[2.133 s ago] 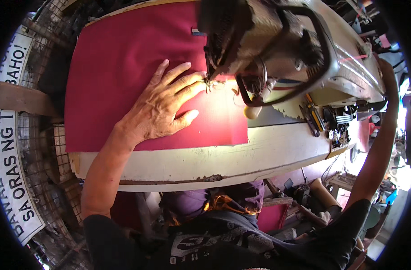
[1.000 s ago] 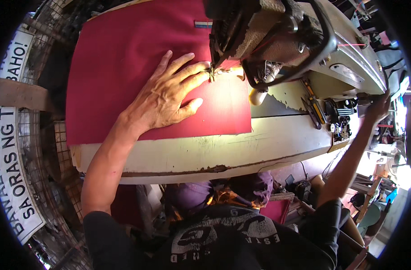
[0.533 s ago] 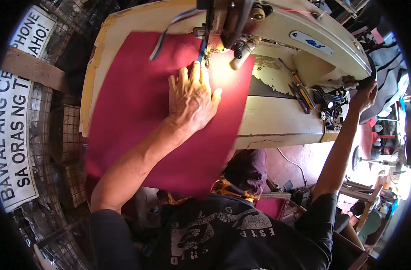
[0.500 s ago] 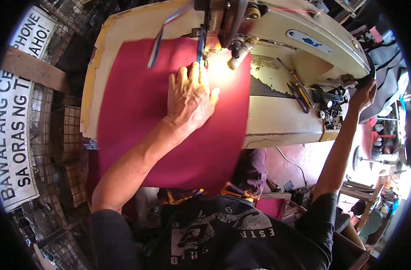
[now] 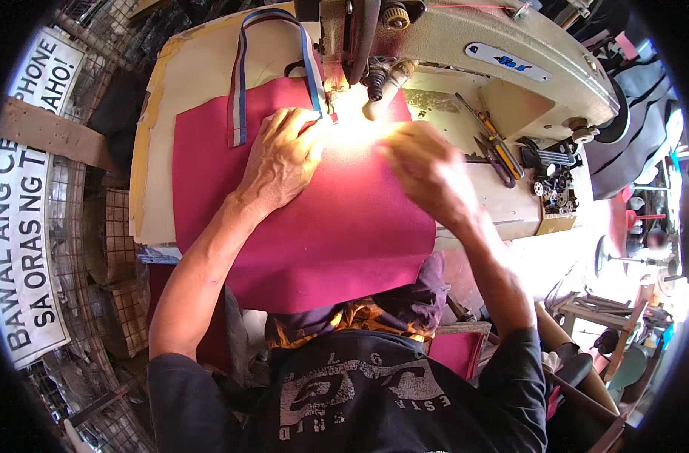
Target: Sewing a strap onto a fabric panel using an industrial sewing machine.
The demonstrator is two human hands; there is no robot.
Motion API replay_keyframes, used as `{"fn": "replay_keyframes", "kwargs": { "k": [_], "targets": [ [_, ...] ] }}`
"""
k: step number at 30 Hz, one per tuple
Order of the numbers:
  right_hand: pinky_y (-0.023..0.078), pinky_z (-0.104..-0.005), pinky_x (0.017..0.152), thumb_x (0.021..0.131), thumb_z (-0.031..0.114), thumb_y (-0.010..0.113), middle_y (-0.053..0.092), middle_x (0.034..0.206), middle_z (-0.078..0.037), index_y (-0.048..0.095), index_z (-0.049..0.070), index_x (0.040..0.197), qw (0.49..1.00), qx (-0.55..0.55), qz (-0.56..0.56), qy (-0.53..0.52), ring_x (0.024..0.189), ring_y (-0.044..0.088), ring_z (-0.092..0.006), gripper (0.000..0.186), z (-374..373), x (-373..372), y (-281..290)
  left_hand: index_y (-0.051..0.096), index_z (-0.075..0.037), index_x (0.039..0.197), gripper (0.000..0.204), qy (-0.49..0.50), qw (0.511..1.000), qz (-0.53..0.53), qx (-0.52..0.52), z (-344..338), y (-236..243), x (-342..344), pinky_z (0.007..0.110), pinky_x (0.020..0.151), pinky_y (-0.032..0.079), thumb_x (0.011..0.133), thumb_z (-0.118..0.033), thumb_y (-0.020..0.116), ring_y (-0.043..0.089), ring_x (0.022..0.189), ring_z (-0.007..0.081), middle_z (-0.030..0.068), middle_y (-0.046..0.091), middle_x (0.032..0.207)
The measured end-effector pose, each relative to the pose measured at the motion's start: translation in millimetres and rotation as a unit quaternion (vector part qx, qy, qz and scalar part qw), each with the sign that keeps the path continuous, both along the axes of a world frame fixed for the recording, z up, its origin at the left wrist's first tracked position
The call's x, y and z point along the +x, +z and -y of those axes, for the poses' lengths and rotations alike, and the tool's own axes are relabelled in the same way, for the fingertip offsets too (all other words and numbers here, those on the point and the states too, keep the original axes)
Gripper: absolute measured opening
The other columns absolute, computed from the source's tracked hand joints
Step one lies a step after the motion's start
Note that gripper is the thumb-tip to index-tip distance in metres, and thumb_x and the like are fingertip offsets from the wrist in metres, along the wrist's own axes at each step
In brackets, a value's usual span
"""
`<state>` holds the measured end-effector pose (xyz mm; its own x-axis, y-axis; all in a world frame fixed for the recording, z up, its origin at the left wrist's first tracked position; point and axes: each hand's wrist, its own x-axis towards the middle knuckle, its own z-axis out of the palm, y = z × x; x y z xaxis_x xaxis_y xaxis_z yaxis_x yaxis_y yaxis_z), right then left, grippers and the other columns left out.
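Observation:
A dark red piece of fabric [image 5: 344, 226] lies under the sewing machine [image 5: 450, 45], its near edge hanging over my lap. A blue, white and red striped strap [image 5: 242, 83] loops over the fabric's far edge, one end lying loose on the left. The other end runs to the needle area. There my left hand [image 5: 280, 158] rests on the fabric, fingers bent and closed on the strap's end. My right hand [image 5: 427, 170] is over the fabric just right of the needle; motion smears its fingers. Bright lamp glare hides details beside the needle.
Right of the fabric, orange-handled cutters [image 5: 503, 147] and scissors [image 5: 495, 162] lie on the machine bed. A box of bobbins and metal parts [image 5: 556, 189] stands at the table's right end. A wire mesh with a white sign [image 5: 31, 226] rises at the left.
My right hand has left the handwheel and come to the needle area. The strap, swinging before, now lies as a loop. My left hand and the fabric have shifted slightly toward me.

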<state>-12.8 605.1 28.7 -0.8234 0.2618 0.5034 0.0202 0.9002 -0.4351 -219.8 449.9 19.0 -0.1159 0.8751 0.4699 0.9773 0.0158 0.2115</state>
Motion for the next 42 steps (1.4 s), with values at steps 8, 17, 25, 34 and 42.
{"fn": "replay_keyframes", "kwargs": {
  "k": [8,17,25,34,42],
  "targets": [
    [0.049,-0.0415,0.071,0.090,0.010,0.062,0.061,0.090,-0.014,0.065,0.002,0.119,0.987,0.153,-0.033,0.026,0.080,0.061,-0.0305,0.030,2.0,-69.7,-23.5,0.069,-0.005,0.112,0.030,-0.056,0.998,0.011,0.033,-2.2,-3.9,-23.9,0.039,0.090,0.046,0.082,-0.003,0.067,0.059,0.102,0.0259,0.0064,0.063,0.111],
    [0.052,-0.0438,0.087,0.085,0.005,0.070,0.066,0.113,-0.011,0.070,0.005,0.114,0.996,0.084,0.025,-0.009,0.100,0.063,-0.0316,0.029,9.6,-62.3,-28.1,0.057,-0.006,0.133,0.052,-0.076,0.992,0.100,0.010,-13.8,-1.2,-45.6,0.044,0.088,0.048,0.083,-0.005,0.071,0.059,0.097,0.0302,0.0099,0.063,0.104],
    [0.053,-0.0431,0.083,0.085,0.004,0.070,0.066,0.110,-0.011,0.070,0.007,0.115,0.994,0.101,0.049,-0.020,0.097,0.063,-0.0303,0.030,12.9,-60.6,-24.3,0.070,-0.005,0.099,0.018,-0.137,0.989,0.001,0.047,-20.2,2.5,-42.4,0.040,0.086,0.049,0.081,-0.005,0.071,0.060,0.098,0.0232,0.0045,0.063,0.101],
    [0.056,-0.0407,0.075,0.087,0.014,0.068,0.070,0.088,-0.013,0.069,0.004,0.094,0.967,-0.223,-0.041,-0.116,0.082,0.069,-0.0323,0.013,-4.3,-54.3,-14.3,0.067,0.002,0.097,0.015,-0.163,0.986,0.030,0.033,-22.9,1.1,-41.3,0.040,0.085,0.054,0.082,0.001,0.069,0.064,0.094,0.0302,0.0115,0.065,0.098],
    [0.053,-0.0336,0.083,0.091,0.018,0.069,0.072,0.095,-0.010,0.067,0.005,0.112,0.961,-0.250,0.010,-0.120,0.089,0.068,-0.0182,0.025,-7.2,-53.0,-19.3,0.068,0.000,0.093,0.009,-0.151,0.986,0.052,0.048,-26.8,-4.5,-42.3,0.039,0.085,0.054,0.083,-0.001,0.070,0.064,0.091,0.0277,0.0094,0.065,0.095]
  ]
}}
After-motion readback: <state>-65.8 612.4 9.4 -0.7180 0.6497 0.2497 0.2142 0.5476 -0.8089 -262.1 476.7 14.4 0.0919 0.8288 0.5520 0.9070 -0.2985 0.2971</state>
